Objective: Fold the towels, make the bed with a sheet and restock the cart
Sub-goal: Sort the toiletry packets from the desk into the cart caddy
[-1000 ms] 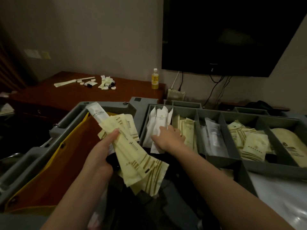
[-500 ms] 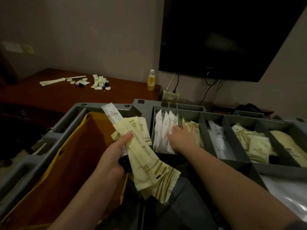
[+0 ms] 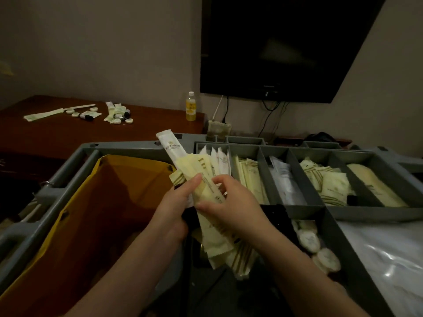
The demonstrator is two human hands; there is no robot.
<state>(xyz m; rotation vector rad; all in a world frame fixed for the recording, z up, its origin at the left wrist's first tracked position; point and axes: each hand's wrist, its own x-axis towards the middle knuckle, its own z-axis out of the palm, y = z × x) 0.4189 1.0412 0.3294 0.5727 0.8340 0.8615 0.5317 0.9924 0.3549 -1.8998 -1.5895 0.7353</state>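
Head camera looks down over the grey plastic housekeeping cart (image 3: pixel 75 156). The left hand (image 3: pixel 174 211) grips a fanned bundle of pale yellow paper sachets (image 3: pixel 215 239), with a long white packet (image 3: pixel 171 148) sticking up from it. The right hand (image 3: pixel 231 202) pinches the topmost sachet. The bundle hangs between the mustard fabric bag (image 3: pixel 109 202) and the divided grey tray (image 3: pixel 370 213).

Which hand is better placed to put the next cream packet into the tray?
Probably right hand: it pinches one packet and lies nearer the tray; left hand holds the bundle.
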